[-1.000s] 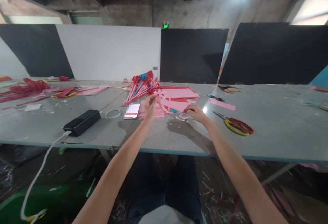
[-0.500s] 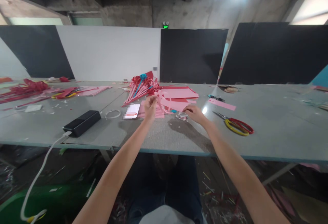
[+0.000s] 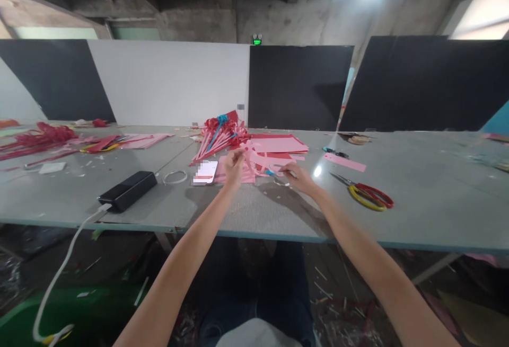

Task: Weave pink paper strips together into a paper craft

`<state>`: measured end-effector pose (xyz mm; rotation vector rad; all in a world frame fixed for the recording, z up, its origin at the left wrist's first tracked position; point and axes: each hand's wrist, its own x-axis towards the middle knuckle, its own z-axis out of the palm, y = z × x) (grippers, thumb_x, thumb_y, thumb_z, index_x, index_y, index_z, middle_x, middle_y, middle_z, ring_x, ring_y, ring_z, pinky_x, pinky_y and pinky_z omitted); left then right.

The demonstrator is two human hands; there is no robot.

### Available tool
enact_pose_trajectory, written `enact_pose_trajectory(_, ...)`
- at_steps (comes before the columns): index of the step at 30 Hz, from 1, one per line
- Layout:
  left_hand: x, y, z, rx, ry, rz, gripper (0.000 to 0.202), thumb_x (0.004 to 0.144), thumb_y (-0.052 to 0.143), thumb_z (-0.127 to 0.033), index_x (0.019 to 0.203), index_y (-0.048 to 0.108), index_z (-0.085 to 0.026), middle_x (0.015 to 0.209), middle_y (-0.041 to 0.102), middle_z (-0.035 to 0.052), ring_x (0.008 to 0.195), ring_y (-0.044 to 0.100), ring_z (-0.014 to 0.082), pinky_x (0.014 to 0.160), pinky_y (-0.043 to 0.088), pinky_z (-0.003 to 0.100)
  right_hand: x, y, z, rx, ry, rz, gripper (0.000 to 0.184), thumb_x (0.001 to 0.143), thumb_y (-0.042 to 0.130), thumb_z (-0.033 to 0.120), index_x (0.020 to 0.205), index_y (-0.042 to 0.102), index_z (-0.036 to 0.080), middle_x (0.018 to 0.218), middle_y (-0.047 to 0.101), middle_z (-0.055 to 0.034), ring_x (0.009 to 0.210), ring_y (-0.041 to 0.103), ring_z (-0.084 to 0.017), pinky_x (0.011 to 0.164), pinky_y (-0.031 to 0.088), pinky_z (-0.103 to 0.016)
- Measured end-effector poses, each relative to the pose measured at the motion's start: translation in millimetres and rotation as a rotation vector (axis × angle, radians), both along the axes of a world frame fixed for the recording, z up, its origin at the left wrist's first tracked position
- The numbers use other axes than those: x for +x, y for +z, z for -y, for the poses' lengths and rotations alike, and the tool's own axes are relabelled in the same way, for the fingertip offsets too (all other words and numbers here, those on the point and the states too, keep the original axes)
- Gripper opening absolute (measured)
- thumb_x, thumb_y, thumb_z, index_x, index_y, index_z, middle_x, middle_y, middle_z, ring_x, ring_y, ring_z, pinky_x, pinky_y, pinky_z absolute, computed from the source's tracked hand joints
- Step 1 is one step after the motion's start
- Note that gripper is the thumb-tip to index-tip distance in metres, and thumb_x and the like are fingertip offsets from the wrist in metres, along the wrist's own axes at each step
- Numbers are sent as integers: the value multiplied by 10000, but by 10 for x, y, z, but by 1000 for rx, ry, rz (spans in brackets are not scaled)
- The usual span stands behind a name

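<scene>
- The left hand (image 3: 234, 166) is pinched shut on a pink paper strip (image 3: 254, 160), raised above the table (image 3: 254, 214).
- The right hand (image 3: 299, 177), fingers curled, grips a small tape roll (image 3: 279, 173) near the pink sheets (image 3: 274, 145).
- Scissors (image 3: 368, 193) lie further right.

I could read nothing for certain: the green lit sign (image 3: 257, 42) on the far wall was too small, the phone (image 3: 205, 171) screen blurred.
</scene>
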<state>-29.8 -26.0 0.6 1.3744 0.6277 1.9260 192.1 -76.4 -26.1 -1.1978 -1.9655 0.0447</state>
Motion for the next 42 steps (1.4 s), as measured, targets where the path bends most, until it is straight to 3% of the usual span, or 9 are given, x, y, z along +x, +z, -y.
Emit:
enact_pose_trajectory(5, -7, 2, 3, -18, 7, 0, 108, 714, 646, -84, 757, 649, -183, 778, 666, 14, 726, 611, 108, 681, 479, 227, -30, 102, 261, -253, 174, 262, 257, 812, 461, 89, 895, 673, 209, 969, 692, -71, 909, 627, -199, 833, 473, -342)
enact_pose_trajectory(9, 0, -3, 8, -1, 4, -18, 115, 722, 630, -83, 764, 654, -188, 781, 669, 15, 727, 609, 109, 689, 480, 233, 236, 258, 632, -344, 189, 331, 269, 807, 436, 129, 876, 680, 222, 946, 690, -51, 877, 617, -185, 825, 468, -330)
enact_pose_trajectory(13, 3, -3, 4, 14, -31, -29, 121, 726, 624, -85, 768, 657, -194, 794, 671, 19, 724, 608, 106, 702, 482, 235, 684, 508, 950, -487, 58, 331, 217, 728, 443, 163, 697, 650, 220, 780, 679, -24, 744, 609, -183, 723, 468, -314)
enact_pose_trajectory(18, -8, 5, -9, 5, -43, -31, 130, 710, 631, -73, 761, 655, -190, 769, 661, 12, 678, 592, 96, 661, 477, 225, 969, 708, 906, -314, -119, 195, 190, 747, 431, 216, 649, 593, 220, 746, 650, -56, 746, 601, -211, 716, 462, -339)
enact_pose_trajectory(23, -6, 0, 0, -5, -35, -33, 128, 708, 625, -79, 770, 653, -187, 769, 668, 9, 669, 590, 94, 650, 472, 224, 812, 522, 503, -68, -101, 126, 251, 847, 425, 292, 911, 658, 221, 967, 670, -82, 907, 602, -232, 838, 453, -400)
enact_pose_trajectory(28, 12, 5, 13, -9, -7, -38, 157, 713, 597, -57, 763, 660, -193, 778, 675, 9, 716, 602, 96, 695, 464, 226, 738, 229, 238, -177, -12, 192, 270, 850, 412, 237, 859, 681, 221, 914, 675, -71, 853, 624, -215, 796, 480, -384)
enact_pose_trajectory(32, 31, 23, 24, -17, -38, -29, 137, 713, 595, -69, 754, 659, -183, 764, 669, 6, 691, 596, 91, 685, 464, 225, 809, 182, 283, -269, 34, 216, 265, 847, 426, 250, 849, 688, 217, 915, 679, -73, 849, 633, -207, 796, 486, -373)
enact_pose_trajectory(38, 27, 29, 37, 5, -62, -58, 113, 699, 630, -85, 746, 660, -184, 737, 655, 10, 648, 579, 93, 630, 462, 221, 983, 638, 750, -676, 185, 258, 166, 705, 594, 228, 795, 727, 270, 869, 721, -31, 808, 652, -200, 703, 513, -281)
enact_pose_trajectory(42, 22, 26, 39, 4, -54, -61, 123, 705, 627, -72, 744, 663, -184, 730, 646, 12, 621, 563, 93, 582, 445, 217, 1130, 1027, 947, -870, 149, 293, 150, 724, 598, 296, 760, 740, 263, 808, 720, -37, 747, 657, -211, 642, 516, -281)
